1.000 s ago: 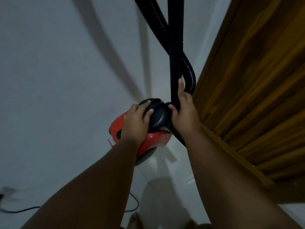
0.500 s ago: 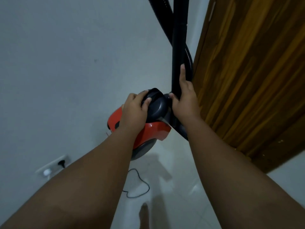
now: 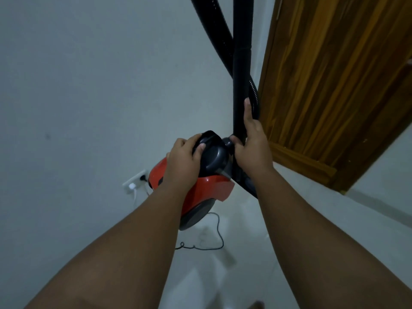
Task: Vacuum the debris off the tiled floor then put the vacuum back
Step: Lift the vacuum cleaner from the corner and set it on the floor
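Note:
A red and black canister vacuum [image 3: 209, 186] stands on end on the white tiled floor [image 3: 245, 253], close to the wall. My left hand [image 3: 184, 161] grips its dark rounded top [image 3: 214, 157]. My right hand [image 3: 252, 143] is wrapped around the black wand [image 3: 242, 70], which rises straight up out of frame. The ribbed black hose [image 3: 214, 30] curves behind the wand and loops down past my right hand. The vacuum's base is partly hidden by my left forearm.
A white wall socket [image 3: 134, 180] with plugs in it sits low on the grey wall, left of the vacuum. A thin black cord [image 3: 214, 241] lies looped on the floor below the vacuum. A brown wooden door [image 3: 330, 85] stands at the right. A toe shows at the bottom edge.
The view has tilted and pulled back, so the wall socket and more floor and cord show. The vacuum stands more upright. Both hands keep their hold.

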